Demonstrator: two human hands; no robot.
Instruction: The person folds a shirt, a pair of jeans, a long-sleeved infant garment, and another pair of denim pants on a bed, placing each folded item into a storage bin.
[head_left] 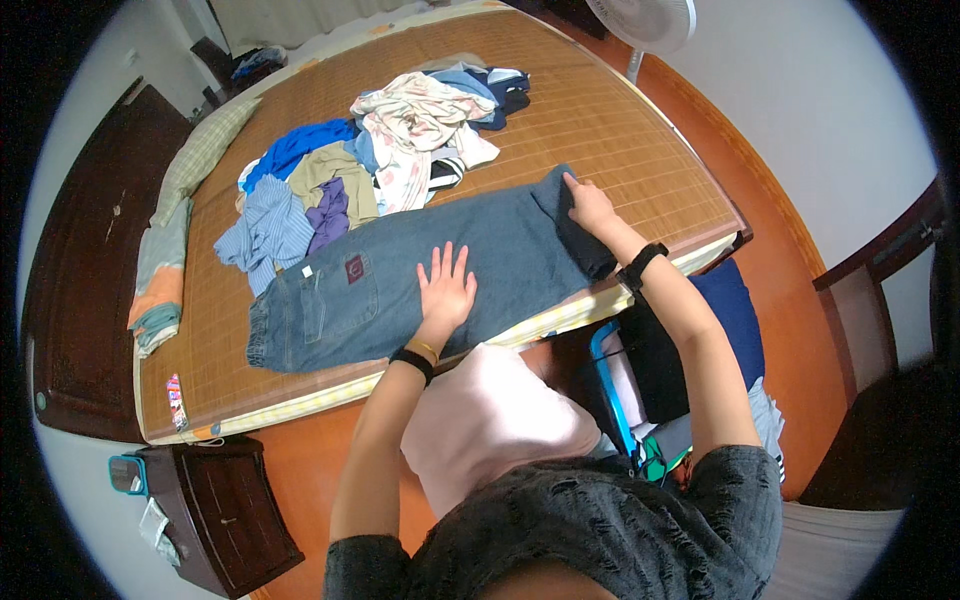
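Left hand (447, 290) flat on jeans (390, 285); right hand (590, 205) at hem (582, 243), grip unclear.

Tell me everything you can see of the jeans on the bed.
The jeans look like blue-grey denim, with a gathered waistband, a pocket and a dark red patch. They lie spread along the near edge of the woven mat, waist leftward; a darker band at the right end looks turned up. The left hand rests flat on them; the right touches that end.

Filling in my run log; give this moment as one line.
left hand: flat on jeans | right hand: at leg end | clothes heap: beyond jeans, on bed
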